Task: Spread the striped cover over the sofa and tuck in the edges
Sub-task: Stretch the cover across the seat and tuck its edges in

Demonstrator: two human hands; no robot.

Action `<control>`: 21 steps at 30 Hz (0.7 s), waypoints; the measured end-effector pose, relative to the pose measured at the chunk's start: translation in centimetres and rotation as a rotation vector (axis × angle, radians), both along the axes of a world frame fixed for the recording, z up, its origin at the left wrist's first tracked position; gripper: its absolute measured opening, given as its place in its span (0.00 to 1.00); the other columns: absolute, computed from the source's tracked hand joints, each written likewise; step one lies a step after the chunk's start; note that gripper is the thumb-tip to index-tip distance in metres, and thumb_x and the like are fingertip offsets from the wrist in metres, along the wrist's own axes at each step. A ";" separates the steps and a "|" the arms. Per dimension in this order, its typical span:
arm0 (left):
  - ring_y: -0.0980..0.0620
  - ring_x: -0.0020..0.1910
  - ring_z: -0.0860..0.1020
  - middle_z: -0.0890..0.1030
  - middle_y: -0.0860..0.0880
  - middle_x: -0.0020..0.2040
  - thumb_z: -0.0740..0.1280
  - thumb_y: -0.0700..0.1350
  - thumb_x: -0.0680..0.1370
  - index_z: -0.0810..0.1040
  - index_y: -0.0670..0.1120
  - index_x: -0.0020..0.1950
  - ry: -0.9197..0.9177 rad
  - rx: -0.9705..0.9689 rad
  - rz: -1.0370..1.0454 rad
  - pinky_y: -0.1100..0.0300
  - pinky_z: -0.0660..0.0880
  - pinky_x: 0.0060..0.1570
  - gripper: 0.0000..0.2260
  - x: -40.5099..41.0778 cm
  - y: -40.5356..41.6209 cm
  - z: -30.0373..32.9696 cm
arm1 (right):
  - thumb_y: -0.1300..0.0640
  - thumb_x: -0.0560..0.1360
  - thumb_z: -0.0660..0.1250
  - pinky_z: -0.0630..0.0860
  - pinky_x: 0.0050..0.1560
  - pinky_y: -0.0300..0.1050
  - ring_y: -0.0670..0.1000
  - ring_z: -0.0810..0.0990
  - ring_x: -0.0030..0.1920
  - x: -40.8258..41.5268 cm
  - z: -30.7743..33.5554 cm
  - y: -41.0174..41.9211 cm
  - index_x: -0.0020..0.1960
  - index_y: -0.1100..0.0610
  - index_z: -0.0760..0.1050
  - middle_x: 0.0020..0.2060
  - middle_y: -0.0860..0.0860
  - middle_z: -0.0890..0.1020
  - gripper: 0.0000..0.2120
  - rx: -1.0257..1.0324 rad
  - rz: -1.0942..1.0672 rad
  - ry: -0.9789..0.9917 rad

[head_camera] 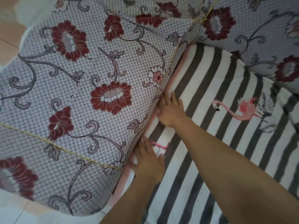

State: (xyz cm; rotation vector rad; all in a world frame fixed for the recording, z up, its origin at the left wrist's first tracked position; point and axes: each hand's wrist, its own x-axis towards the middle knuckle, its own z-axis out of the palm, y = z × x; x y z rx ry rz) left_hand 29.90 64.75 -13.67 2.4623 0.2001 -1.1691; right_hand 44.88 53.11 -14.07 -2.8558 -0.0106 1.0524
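Note:
The striped cover (215,88), white with dark grey stripes, a pink flamingo print and a pink hem, lies over the sofa seat. Its left edge is rolled against the floral sofa armrest (84,94). My right hand (171,110) sits on that rolled edge, fingers over the fold and thumb toward the gap beside the armrest. My left hand (148,160) is lower along the same edge, fingers spread over the roll and pushed into the gap, their tips partly hidden. A pink tassel (159,145) shows between my hands.
The floral sofa backrest (258,29) rises behind the seat at the upper right, and the cover's far corner meets it. Pale floor tiles (9,41) show past the armrest at the left and bottom left.

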 end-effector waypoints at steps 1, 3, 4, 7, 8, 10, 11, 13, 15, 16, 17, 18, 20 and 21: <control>0.44 0.76 0.50 0.44 0.44 0.78 0.55 0.59 0.78 0.36 0.43 0.76 -0.015 -0.013 0.004 0.39 0.61 0.69 0.38 0.1 0.3 -0.5 | 0.48 0.81 0.49 0.37 0.75 0.60 0.59 0.36 0.77 0.2 -0.3 0.1 0.78 0.53 0.38 0.77 0.55 0.37 0.31 -0.005 0.016 0.023; 0.44 0.76 0.52 0.47 0.43 0.78 0.58 0.59 0.77 0.37 0.42 0.77 -0.051 -0.035 0.001 0.43 0.59 0.72 0.40 0.8 0.6 -1.2 | 0.46 0.81 0.48 0.36 0.75 0.60 0.58 0.35 0.76 0.7 -0.1 0.0 0.78 0.53 0.37 0.77 0.55 0.36 0.31 -0.003 0.038 0.051; 0.44 0.76 0.53 0.48 0.42 0.78 0.59 0.58 0.77 0.38 0.41 0.77 -0.062 -0.052 0.013 0.45 0.58 0.72 0.41 1.4 0.7 -1.4 | 0.47 0.81 0.48 0.37 0.75 0.59 0.58 0.36 0.77 1.1 0.2 -0.2 0.78 0.53 0.38 0.77 0.55 0.38 0.31 0.003 0.055 0.046; 0.45 0.75 0.56 0.51 0.43 0.77 0.59 0.56 0.77 0.40 0.42 0.77 -0.068 -0.067 0.060 0.44 0.61 0.71 0.38 1.1 1.2 -0.7 | 0.51 0.81 0.50 0.40 0.75 0.58 0.56 0.43 0.78 -0.6 1.5 0.0 0.78 0.56 0.43 0.78 0.55 0.45 0.30 0.031 0.145 0.008; 0.44 0.75 0.57 0.52 0.42 0.77 0.58 0.56 0.78 0.40 0.42 0.77 -0.062 -0.036 0.054 0.43 0.63 0.70 0.37 0.2 1.4 -0.3 | 0.51 0.81 0.51 0.41 0.75 0.58 0.56 0.45 0.78 -1.9 1.9 0.4 0.78 0.57 0.44 0.78 0.55 0.47 0.30 0.038 0.185 0.005; 0.39 0.74 0.56 0.49 0.41 0.77 0.54 0.57 0.79 0.38 0.44 0.77 0.026 0.021 0.085 0.38 0.63 0.68 0.36 -2.9 1.9 0.8 | 0.51 0.81 0.53 0.41 0.76 0.59 0.56 0.44 0.78 -5.1 2.5 1.6 0.78 0.57 0.45 0.78 0.56 0.47 0.30 0.039 0.268 0.032; 0.37 0.75 0.53 0.45 0.42 0.77 0.53 0.58 0.79 0.37 0.46 0.76 0.099 0.032 0.124 0.36 0.61 0.68 0.35 -4.8 2.4 1.3 | 0.51 0.81 0.52 0.40 0.76 0.59 0.56 0.43 0.78 -6.9 2.8 2.4 0.78 0.56 0.45 0.78 0.56 0.45 0.30 0.035 0.305 0.068; 0.36 0.75 0.47 0.38 0.45 0.77 0.51 0.60 0.79 0.33 0.51 0.75 0.181 0.032 0.176 0.32 0.58 0.67 0.35 -8.1 3.5 1.2 | 0.48 0.82 0.51 0.38 0.76 0.59 0.57 0.38 0.77 -9.7 2.8 4.0 0.78 0.54 0.45 0.78 0.58 0.41 0.29 0.032 0.346 0.153; 0.35 0.76 0.48 0.36 0.45 0.77 0.51 0.61 0.78 0.29 0.55 0.74 0.172 0.027 0.176 0.33 0.59 0.68 0.35 -9.9 4.9 0.1 | 0.46 0.82 0.49 0.37 0.75 0.60 0.57 0.34 0.76 -11.2 2.0 5.2 0.78 0.52 0.45 0.77 0.58 0.38 0.28 0.015 0.355 0.198; 0.34 0.75 0.50 0.36 0.44 0.77 0.51 0.61 0.78 0.28 0.55 0.73 0.148 0.014 0.165 0.35 0.59 0.69 0.36 -10.5 5.4 -0.7 | 0.45 0.82 0.49 0.37 0.75 0.61 0.57 0.33 0.76 -11.5 1.4 5.7 0.78 0.51 0.45 0.77 0.58 0.37 0.28 -0.002 0.360 0.211; 0.33 0.75 0.51 0.36 0.43 0.77 0.52 0.61 0.78 0.27 0.55 0.72 0.129 -0.001 0.144 0.37 0.60 0.69 0.37 -10.4 5.7 -1.2 | 0.45 0.82 0.49 0.36 0.75 0.61 0.57 0.33 0.76 -11.0 1.0 5.9 0.78 0.50 0.46 0.76 0.58 0.36 0.28 -0.015 0.355 0.222; 0.33 0.75 0.51 0.36 0.43 0.77 0.53 0.60 0.78 0.26 0.55 0.72 0.113 -0.005 0.120 0.38 0.60 0.70 0.38 -10.8 5.9 -1.6 | 0.45 0.82 0.49 0.36 0.75 0.61 0.56 0.33 0.76 -11.0 0.6 6.2 0.78 0.50 0.47 0.77 0.58 0.36 0.27 -0.024 0.357 0.228; 0.33 0.75 0.50 0.35 0.43 0.77 0.54 0.60 0.77 0.26 0.55 0.72 0.110 0.004 0.091 0.38 0.59 0.70 0.39 -10.7 5.9 -1.6 | 0.46 0.82 0.49 0.37 0.75 0.61 0.56 0.35 0.77 -10.6 0.6 6.2 0.78 0.49 0.50 0.77 0.57 0.38 0.26 -0.011 0.370 0.215; 0.33 0.75 0.50 0.35 0.44 0.77 0.55 0.59 0.77 0.27 0.54 0.73 0.123 0.017 0.088 0.37 0.58 0.70 0.39 -10.6 5.9 -1.4 | 0.47 0.82 0.49 0.38 0.75 0.61 0.56 0.37 0.77 -10.8 0.9 6.0 0.78 0.48 0.50 0.78 0.56 0.39 0.26 0.019 0.374 0.192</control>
